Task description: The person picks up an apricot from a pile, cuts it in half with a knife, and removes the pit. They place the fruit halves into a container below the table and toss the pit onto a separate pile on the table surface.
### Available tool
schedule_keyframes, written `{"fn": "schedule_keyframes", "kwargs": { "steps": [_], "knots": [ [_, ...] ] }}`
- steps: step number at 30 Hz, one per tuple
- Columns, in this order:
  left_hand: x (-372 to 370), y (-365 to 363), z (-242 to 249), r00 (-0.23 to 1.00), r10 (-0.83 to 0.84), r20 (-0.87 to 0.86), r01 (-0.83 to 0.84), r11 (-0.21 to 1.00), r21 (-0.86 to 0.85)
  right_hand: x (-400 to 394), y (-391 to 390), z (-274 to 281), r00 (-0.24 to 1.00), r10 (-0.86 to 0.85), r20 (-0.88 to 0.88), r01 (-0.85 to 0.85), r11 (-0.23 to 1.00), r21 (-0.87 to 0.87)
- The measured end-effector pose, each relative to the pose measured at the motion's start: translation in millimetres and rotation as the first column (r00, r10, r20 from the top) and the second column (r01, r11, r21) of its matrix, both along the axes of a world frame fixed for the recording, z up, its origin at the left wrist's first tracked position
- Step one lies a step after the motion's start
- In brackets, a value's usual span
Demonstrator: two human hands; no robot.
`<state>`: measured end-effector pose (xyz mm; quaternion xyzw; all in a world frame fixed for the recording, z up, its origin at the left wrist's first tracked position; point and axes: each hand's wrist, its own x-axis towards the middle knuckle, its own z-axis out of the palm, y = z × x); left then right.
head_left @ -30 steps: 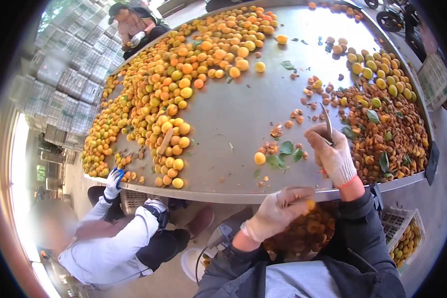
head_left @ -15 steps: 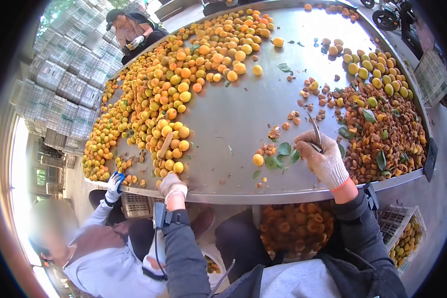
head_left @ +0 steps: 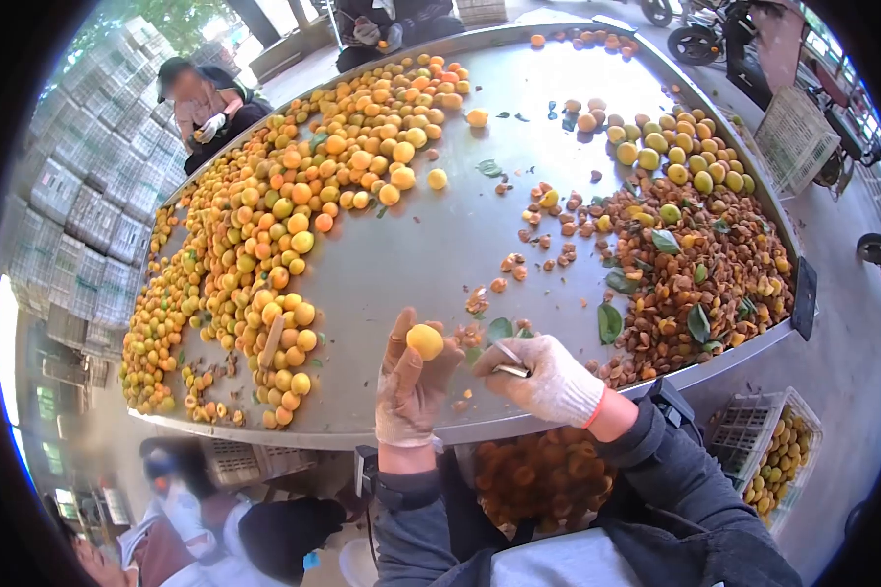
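Glossy metal table (head_left: pixel 392 264), tool (head_left: pixel 512 371) seemingly metal

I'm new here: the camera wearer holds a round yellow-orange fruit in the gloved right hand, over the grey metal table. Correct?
Wrong hand: the head view shows the round yellow-orange fruit in the gloved left hand, over the grey metal table. The gloved right hand holds a metal tool.
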<state>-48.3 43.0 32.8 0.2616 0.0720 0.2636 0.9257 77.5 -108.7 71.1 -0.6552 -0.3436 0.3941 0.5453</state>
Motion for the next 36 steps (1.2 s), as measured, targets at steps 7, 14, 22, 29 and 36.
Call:
{"fn": "schedule_keyframes", "kwargs": {
  "steps": [7, 14, 22, 29, 36],
  "knots": [
    [21, -18, -13, 0.995, 0.015, -0.101, -0.01, 0.999, 0.051, -2, 10, -11, 0.989, 0.007, 0.147, 0.0, 0.999, -0.046],
    [22, -22, -3, 0.981, 0.104, -0.162, -0.085, 0.989, 0.117, -1, 19, -12, 0.9, 0.047, 0.434, 0.008, 0.992, -0.122],
    [24, -45, 16, 0.917, 0.245, -0.315, -0.125, 0.926, 0.355, -2, 27, -22, 0.859, 0.08, 0.506, 0.046, 0.972, -0.231],
    [25, -29, 11, 0.833, 0.393, -0.39, -0.151, 0.839, 0.524, -5, 37, -24, 0.851, -0.002, 0.525, 0.058, 0.994, -0.09],
    [10, -13, 20, 0.841, 0.394, -0.371, -0.143, 0.822, 0.551, -6, 56, -10, 0.846, 0.149, 0.511, -0.11, 0.988, -0.107]
  ]
}}
